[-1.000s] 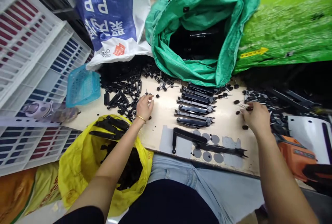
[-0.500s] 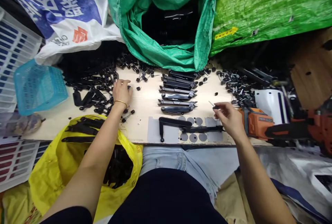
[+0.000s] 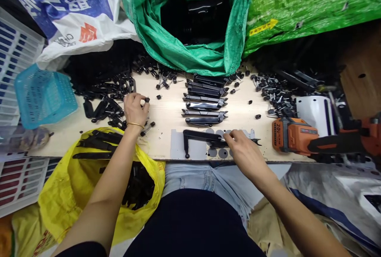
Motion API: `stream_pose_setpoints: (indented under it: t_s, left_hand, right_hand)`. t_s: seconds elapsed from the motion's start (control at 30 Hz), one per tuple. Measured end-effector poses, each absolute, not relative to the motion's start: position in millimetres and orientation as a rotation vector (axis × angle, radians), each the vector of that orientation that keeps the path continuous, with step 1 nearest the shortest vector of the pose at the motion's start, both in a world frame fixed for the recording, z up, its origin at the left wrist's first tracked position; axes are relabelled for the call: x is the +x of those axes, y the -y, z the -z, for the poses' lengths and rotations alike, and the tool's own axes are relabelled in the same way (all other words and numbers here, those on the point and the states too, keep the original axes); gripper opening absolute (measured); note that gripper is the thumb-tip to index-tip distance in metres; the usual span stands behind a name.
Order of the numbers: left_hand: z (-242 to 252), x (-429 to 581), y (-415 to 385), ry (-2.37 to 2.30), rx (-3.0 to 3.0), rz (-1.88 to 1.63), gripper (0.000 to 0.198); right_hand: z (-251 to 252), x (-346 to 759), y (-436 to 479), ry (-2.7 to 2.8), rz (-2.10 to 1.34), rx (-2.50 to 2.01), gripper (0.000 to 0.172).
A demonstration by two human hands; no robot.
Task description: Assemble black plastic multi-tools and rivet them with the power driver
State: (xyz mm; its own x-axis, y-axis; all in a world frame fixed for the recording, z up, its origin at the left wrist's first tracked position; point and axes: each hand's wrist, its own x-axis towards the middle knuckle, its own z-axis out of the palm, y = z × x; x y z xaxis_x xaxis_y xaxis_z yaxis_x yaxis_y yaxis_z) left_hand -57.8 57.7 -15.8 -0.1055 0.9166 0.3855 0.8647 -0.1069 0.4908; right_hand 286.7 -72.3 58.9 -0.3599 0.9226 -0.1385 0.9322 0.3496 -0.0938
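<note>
My left hand [image 3: 135, 109] is closed at the edge of the left pile of black plastic parts [image 3: 102, 108], with a small black knob [image 3: 147, 100] at its fingertips. Over a grey plate [image 3: 196, 151] at the table's front edge, my right hand [image 3: 245, 151] has its fingers pressed together at a black hinged arm [image 3: 199, 134]. Whatever those fingers hold is hidden. One leg of that arm bends toward me; its right part passes under my hand. Behind it lies a row of several black folded arms [image 3: 205, 105].
Pin-headed black knobs [image 3: 275, 92] are heaped at the right, beside an orange power tool [image 3: 293, 134]. A green sack [image 3: 190, 60] stands behind the row. A blue basket [image 3: 44, 98] sits at the left, and a yellow bag [image 3: 67, 177] of black parts hangs below my left arm.
My right hand has moved left and toward me, from the table's right side to the black arm on the plate. The pin it held no longer shows. My left hand has shifted slightly.
</note>
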Motion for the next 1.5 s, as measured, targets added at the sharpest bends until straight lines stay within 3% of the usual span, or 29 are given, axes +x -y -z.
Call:
stream_pose_setpoints:
  t_s: [0.13, 0.27, 0.37, 0.47, 0.57, 0.8, 0.9, 1.0, 1.13, 1.27, 1.4, 1.5]
  left_hand:
    - [4, -31, -27, -1.78, 1.654, -1.104, 0.018]
    - [6, 10, 10, -1.403, 1.34, -1.139, 0.027]
    - [16, 33, 27, -1.364, 1.199, -1.177, 0.028]
    - [26, 45, 32, -1.37, 1.167, -1.174, 0.027]
    - [30, 47, 34, -1.402, 1.254, -1.169, 0.023]
    - [27, 33, 42, -1.363, 2.041, -1.078, 0.009]
    - [20, 22, 36, -1.259, 2.291, -0.898, 0.016]
    - [4, 16, 30, -1.298, 2.392, -0.754, 0.035]
    - [-10, 17, 33, -1.383, 2.402, -0.709, 0.051]
    - [-3, 19, 40, -1.291, 2.461, -0.581, 0.047]
    - [-2, 19, 42, -1.388, 2.337, -0.711, 0.051]
    - [-7, 25, 43, -1.319, 2.318, -0.756, 0.042]
  right_hand:
    - [-70, 269, 66, -2.563, 0.077, 1.602, 0.03]
    - [-64, 264, 60, -2.54, 0.169, 1.576, 0.024]
    - [-53, 269, 59, -2.493, 0.298, 1.713, 0.014]
    - [-39, 276, 63, -2.517, 0.283, 1.846, 0.019]
    - [-27, 280, 69, -2.567, 0.227, 1.927, 0.026]
    - [1, 295, 89, -2.785, 0.632, 2.133, 0.05]
    - [11, 303, 98, -2.908, 0.541, 2.062, 0.062]
    - [19, 310, 102, -3.011, 0.432, 1.959, 0.068]
    - [25, 314, 103, -3.086, 0.378, 1.954, 0.069]
    - [30, 312, 102, -3.011, 0.383, 1.901, 0.064]
    - [32, 309, 101, -2.976, 0.362, 1.865, 0.065]
    - [32, 310, 100, -2.984, 0.306, 1.862, 0.066]
